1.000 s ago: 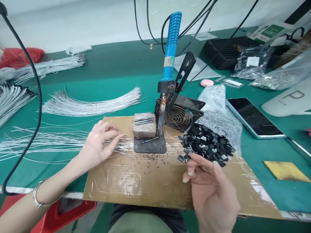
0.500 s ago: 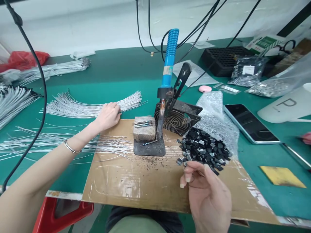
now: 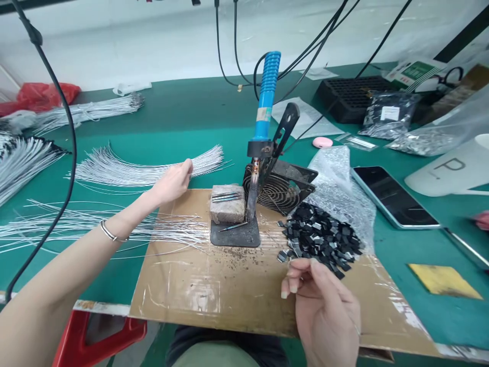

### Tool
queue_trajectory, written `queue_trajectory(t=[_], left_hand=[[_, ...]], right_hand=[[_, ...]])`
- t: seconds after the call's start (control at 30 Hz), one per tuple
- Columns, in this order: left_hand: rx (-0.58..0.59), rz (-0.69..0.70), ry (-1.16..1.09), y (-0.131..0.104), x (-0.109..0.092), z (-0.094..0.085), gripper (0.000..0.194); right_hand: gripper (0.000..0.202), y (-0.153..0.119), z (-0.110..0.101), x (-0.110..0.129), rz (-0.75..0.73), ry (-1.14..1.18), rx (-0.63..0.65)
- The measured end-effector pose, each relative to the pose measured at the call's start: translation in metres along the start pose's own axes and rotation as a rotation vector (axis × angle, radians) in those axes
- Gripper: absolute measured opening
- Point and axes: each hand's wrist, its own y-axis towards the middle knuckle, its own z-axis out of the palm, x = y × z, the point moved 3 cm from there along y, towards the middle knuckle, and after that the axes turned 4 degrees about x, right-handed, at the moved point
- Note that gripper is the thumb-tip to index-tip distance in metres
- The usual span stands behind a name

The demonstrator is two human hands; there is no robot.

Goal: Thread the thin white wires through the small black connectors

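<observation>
My left hand (image 3: 172, 182) reaches over the cardboard sheet (image 3: 214, 290) to a fanned bundle of silver wires (image 3: 126, 172), its fingertips pinched at the bundle's right end. My right hand (image 3: 324, 311) hovers low over the cardboard just in front of a pile of small black components (image 3: 321, 237), fingers curled and pinched on a thin wire that barely shows. Between the hands a blue-handled soldering iron (image 3: 268, 97) stands upright in its black stand (image 3: 235, 235), next to a grey block (image 3: 227, 208) with pins on top.
A small black fan (image 3: 282, 188) sits behind the stand, with bubble wrap (image 3: 340, 178) to its right. More loose wires (image 3: 76, 224) lie at left. A phone (image 3: 393, 196), a yellow pad (image 3: 443, 280) and a black tray (image 3: 355, 89) are on the right. A black cable (image 3: 71, 153) hangs at left.
My left hand left the loose wires on the cardboard, moved back to the fanned bundle and now pinches its end. My right hand drew slightly back from the black pile.
</observation>
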Motion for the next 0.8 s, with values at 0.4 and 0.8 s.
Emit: queue_trajectory(t=[0.4,0.8], left_hand=[[-0.105,-0.109,-0.423,-0.066,-0.036,-0.069,0.025],[0.475,-0.077,-0.967,-0.124,-0.090,-0.045,0.023]], right_hand=[[0.022,-0.001,0.004,0.000,-0.059,-0.095,0.046],[0.009,-0.026,0.053,0.004,-0.018,-0.280,0.314]])
